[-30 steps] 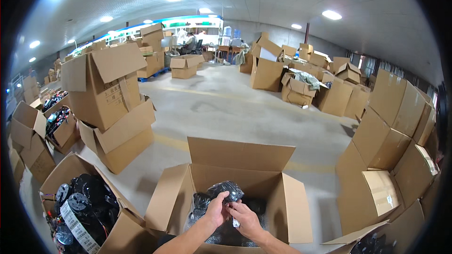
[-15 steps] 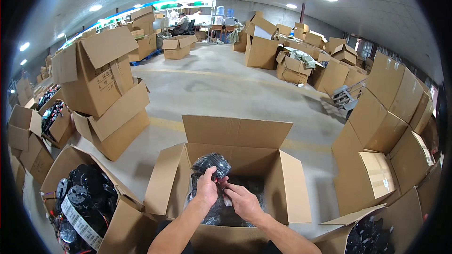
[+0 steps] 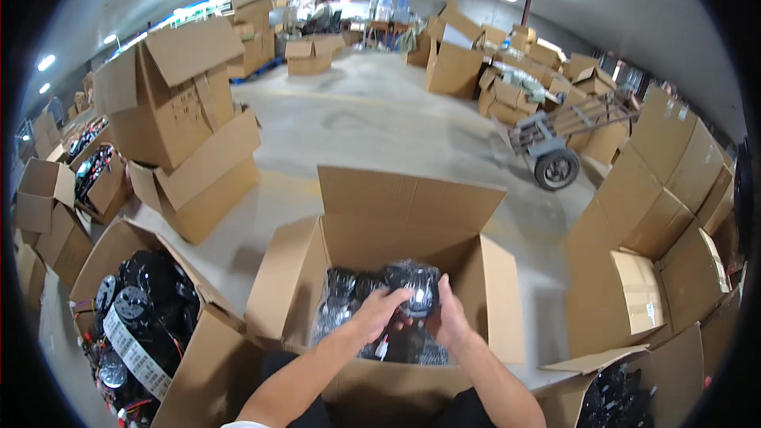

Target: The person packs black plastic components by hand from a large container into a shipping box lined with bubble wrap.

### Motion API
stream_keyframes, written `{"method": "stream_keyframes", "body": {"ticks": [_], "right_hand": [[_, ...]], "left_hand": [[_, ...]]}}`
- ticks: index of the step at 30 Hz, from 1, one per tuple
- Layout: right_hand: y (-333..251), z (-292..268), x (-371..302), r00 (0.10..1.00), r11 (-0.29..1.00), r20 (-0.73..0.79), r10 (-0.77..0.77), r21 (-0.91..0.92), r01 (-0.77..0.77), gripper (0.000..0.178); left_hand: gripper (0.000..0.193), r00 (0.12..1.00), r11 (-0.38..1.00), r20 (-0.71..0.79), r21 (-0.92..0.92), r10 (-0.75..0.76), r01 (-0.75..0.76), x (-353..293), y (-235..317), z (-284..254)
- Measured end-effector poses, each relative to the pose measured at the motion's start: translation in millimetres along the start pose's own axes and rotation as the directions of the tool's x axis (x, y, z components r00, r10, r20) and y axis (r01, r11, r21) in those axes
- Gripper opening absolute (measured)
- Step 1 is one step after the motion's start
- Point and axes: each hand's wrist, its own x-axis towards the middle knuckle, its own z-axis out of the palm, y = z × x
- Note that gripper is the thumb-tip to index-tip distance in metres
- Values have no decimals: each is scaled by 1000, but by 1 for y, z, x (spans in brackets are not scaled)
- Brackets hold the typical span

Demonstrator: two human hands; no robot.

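Observation:
Between my two hands is a rounded black part (image 3: 412, 279) wrapped in clear plastic, held just above the inside of an open cardboard box (image 3: 408, 202). My left hand (image 3: 380, 315) grips its left side, thumb on top. Around its right side curl the fingers of my right hand (image 3: 452, 314), partly hidden behind it. A small white connector (image 3: 382, 347) shows below my left hand. Other plastic-wrapped black parts (image 3: 341, 282) lie in the box to the left, over clear bubble wrap (image 3: 434, 354).
A carton of black parts and wires (image 3: 151, 313) stands at my left, another carton of black parts (image 3: 618, 403) at lower right. Stacked cartons (image 3: 178, 111) rise at far left, and tall cardboard (image 3: 610, 242) at right. A wheeled hand truck (image 3: 555, 147) is beyond.
The wrapped part has moved right and slightly down. My right hand has gone from beneath it to its right side. The hand truck now shows more fully, nearer the middle.

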Motion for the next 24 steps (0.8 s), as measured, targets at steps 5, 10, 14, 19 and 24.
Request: {"method": "stream_keyframes", "body": {"ticks": [5,10,14,19,24], "right_hand": [[16,-35,11,996,996,41,-76,-38,78,40],[24,-35,14,989,992,-91,-119,-55,114,32],[27,-39,16,992,995,-71,-103,-12,102,31],[17,-20,13,983,991,-129,-131,-15,130,37],[16,-28,10,983,991,-128,-128,-51,122,37]], "left_hand": [[26,995,1000,95,9,22,-23,2,-5,-3],[44,977,992,-168,30,129,-125,16,-19,-11],[41,911,941,-264,214,316,-264,24,-24,-10],[38,943,909,-131,333,307,-250,21,-24,-17],[43,922,861,-149,435,356,-262,17,-19,-9]]}}
